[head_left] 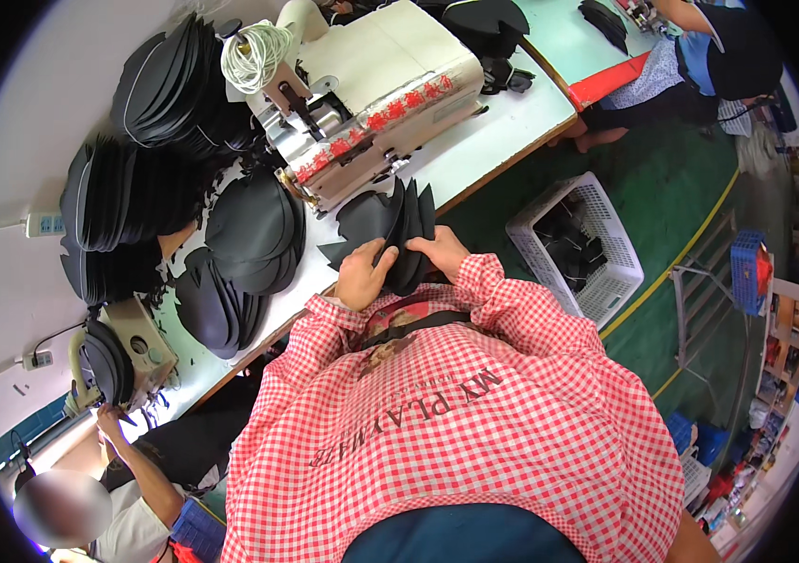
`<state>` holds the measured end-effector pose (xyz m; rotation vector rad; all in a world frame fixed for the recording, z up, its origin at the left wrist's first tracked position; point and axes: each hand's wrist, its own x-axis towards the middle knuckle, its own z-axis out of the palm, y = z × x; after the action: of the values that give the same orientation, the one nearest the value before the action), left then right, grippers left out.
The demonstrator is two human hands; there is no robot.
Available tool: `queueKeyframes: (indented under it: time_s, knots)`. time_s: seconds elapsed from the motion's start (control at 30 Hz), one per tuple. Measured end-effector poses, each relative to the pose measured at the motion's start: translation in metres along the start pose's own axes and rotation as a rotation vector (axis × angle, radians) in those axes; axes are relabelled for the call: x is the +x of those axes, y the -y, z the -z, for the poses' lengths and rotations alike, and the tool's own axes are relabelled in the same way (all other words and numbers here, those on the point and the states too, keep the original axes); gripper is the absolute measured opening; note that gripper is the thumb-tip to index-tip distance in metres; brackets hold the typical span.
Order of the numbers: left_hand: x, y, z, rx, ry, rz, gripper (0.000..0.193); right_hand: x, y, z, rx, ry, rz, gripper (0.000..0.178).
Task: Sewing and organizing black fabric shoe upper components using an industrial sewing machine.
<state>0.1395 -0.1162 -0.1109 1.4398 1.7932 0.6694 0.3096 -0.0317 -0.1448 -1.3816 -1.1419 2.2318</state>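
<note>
At the table's front edge, close to my body, both hands are on a fanned bunch of black flat cut pieces [407,225] with pointed ends. My left hand [363,274] grips the bunch's near left side, thumb on top. The right hand [441,252] pinches its right edge between thumb and fingers. Just beyond stands a cream sewing machine [399,66] with red markings and a coil of pale cord [257,56] on its left end. Left of my hands lies a stack of rounded black pieces [254,225], with another stack [216,300] nearer.
More black stacks [104,192] lean against the wall. To the right, a white plastic crate [620,249] holding black pieces stands on the green floor. A person [132,469] works at another machine [141,347] lower left; another person [700,75] sits at the upper right.
</note>
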Motion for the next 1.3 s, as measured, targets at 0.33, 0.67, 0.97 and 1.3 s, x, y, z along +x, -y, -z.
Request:
queueKeyframes:
  time_s: [0.33, 0.67, 0.97, 1.3]
  knots:
    - [-0.005, -0.002, -0.003, 0.105, -0.118, -0.054, 0.052, 0.002, 0.0, -0.001, -0.04, 0.083, 0.04, 0.031]
    - [-0.053, -0.064, 0.159, 0.324, -0.597, 0.142, 0.012, -0.013, 0.003, 0.011, 0.087, -0.015, 0.015, 0.035]
    - [-0.054, 0.057, 0.162, 0.804, -0.415, 0.229, 0.017, -0.034, 0.055, -0.029, -0.018, 0.177, 0.063, 0.033]
    - [-0.047, 0.018, 0.128, -0.179, -0.162, 0.227, 0.041, -0.026, 0.084, -0.133, -0.651, 0.316, 0.335, 0.037]
